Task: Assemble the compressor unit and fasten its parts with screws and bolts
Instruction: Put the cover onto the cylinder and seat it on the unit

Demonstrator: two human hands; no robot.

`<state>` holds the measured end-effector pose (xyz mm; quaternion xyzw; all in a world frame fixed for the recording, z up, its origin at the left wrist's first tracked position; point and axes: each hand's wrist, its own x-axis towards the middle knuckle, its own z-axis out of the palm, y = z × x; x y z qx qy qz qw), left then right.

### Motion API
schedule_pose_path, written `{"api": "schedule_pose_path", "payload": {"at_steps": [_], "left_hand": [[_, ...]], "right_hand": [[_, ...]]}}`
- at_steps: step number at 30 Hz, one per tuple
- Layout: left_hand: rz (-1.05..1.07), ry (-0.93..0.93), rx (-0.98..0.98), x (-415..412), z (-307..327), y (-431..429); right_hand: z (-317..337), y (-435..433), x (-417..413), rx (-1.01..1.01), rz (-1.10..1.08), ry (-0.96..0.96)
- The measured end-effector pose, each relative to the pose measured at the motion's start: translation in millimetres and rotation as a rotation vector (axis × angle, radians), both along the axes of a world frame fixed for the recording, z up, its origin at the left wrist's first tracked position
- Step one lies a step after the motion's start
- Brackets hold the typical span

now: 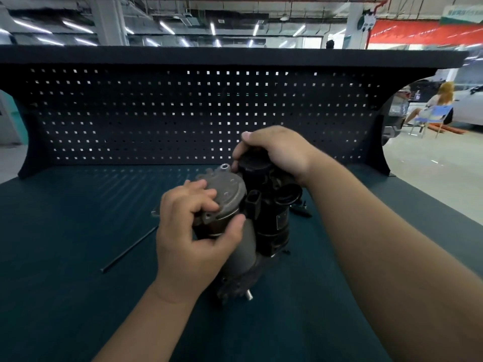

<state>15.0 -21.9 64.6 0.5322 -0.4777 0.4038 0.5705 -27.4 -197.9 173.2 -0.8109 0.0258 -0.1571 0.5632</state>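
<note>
While the compressor unit point(271, 226) leans with its lower end seemingly on the desk point(65, 283), the left hand point(190, 231) curls round its grey metal cap point(227, 190), probably to seat it. A long bolt point(129, 249) lies just left, within reach. Farther off, the right hand point(279, 152) clasps the black top, steadying the body before the pegboard point(156, 113).

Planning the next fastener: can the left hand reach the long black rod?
Probably yes: the rod lies uncovered beside the left hand, which must first release the grey end cap.
</note>
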Motion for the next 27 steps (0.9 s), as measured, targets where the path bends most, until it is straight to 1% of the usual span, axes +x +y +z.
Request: {"api": "schedule_pose_path", "payload": {"at_steps": [1, 2, 5, 9, 10, 12, 14, 16, 17, 20, 22, 24, 25, 26, 27], "left_hand": [[-0.026, 0.025, 0.013, 0.5, 0.8, 1.5], [-0.05, 0.061, 0.033, 0.1, 2.9, 2.3], [-0.092, 0.207, 0.104, -3.6, 14.0, 3.7], [-0.074, 0.312, 0.251, -2.0, 41.9, 12.2], [-0.058, 0.361, 0.306, -0.8, 54.3, 11.4], [0.061, 0.412, 0.467, 3.6, 77.9, 3.8], [0.135, 0.36, 0.676, 7.7, 91.1, -7.1], [0.071, 0.336, 0.844, 8.0, 93.3, -12.3], [0.028, 0.356, 0.884, 8.1, 91.6, -11.4], [-0.101, 0.412, 0.877, 11.7, 83.8, -3.0], [-0.169, 0.427, 0.89, 15.4, 81.0, 1.9], [-0.169, 0.403, 0.894, 16.5, 78.4, 3.9], [-0.126, 0.373, 0.846, 15.0, 75.6, 4.1], [-0.072, 0.352, 0.746, 12.0, 70.4, 4.1], [-0.052, 0.357, 0.599, 8.4, 63.1, 3.9]], "right_hand": [[-5.6, -0.7, -2.7, 0.097, 0.0, -0.018], [-9.8, -0.7, -5.4, 0.143, -0.027, -0.03], [-15.0, -0.3, -13.3, 0.148, -0.16, -0.056], [-17.3, 2.6, -21.3, 0.114, -0.285, -0.064], [-17.2, 4.3, -23.0, 0.106, -0.299, -0.065], [-16.1, 5.4, -24.3, 0.055, -0.338, -0.072], [-14.9, 5.8, -25.3, -0.008, -0.38, -0.086], [-15.0, 5.3, -26.7, -0.054, -0.401, -0.093], [-15.5, 4.9, -27.3, -0.06, -0.407, -0.095], [-15.9, 3.3, -27.2, -0.055, -0.405, -0.111], [-14.5, 3.9, -25.8, -0.09, -0.402, -0.135], [-14.0, 5.2, -23.6, -0.105, -0.389, -0.151], [-13.9, 6.5, -22.5, -0.108, -0.379, -0.154], [-13.7, 7.4, -21.4, -0.114, -0.365, -0.158], [-13.2, 7.5, -20.5, -0.123, -0.345, -0.164]]}}
